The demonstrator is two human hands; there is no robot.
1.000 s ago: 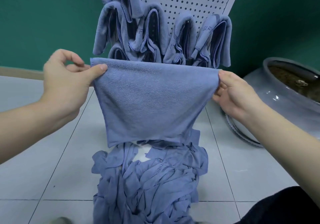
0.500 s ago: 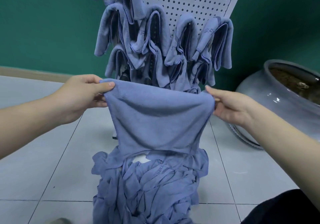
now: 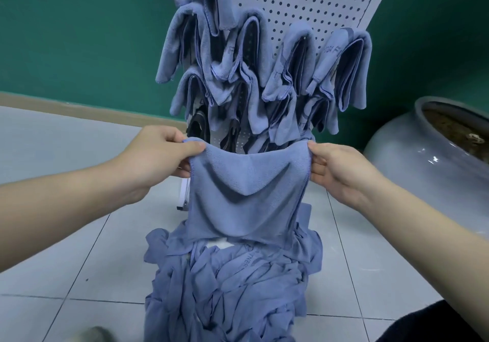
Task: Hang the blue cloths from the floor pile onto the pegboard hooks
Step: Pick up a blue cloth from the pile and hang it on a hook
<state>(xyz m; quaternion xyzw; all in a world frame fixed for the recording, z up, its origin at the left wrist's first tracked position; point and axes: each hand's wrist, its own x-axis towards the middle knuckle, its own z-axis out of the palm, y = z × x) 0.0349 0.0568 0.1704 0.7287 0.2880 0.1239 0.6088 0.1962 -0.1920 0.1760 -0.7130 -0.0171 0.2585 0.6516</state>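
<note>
Both hands, the left hand (image 3: 156,159) and right hand (image 3: 336,169), pinch the soft blue terry cloth's (image 3: 246,196) top corners above the floor pile (image 3: 227,288); its sagging middle should probably drape over a free hook low on the white perforated pegboard (image 3: 304,3).

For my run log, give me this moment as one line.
left hand: pinches cloth corner | right hand: pinches other corner | cloth: sagging above pile | pegboard: unreached

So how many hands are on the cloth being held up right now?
2. The left hand pinches the top left corner of the cloth, and the right hand pinches the top right corner. The cloth sags between them above the floor pile.
</note>
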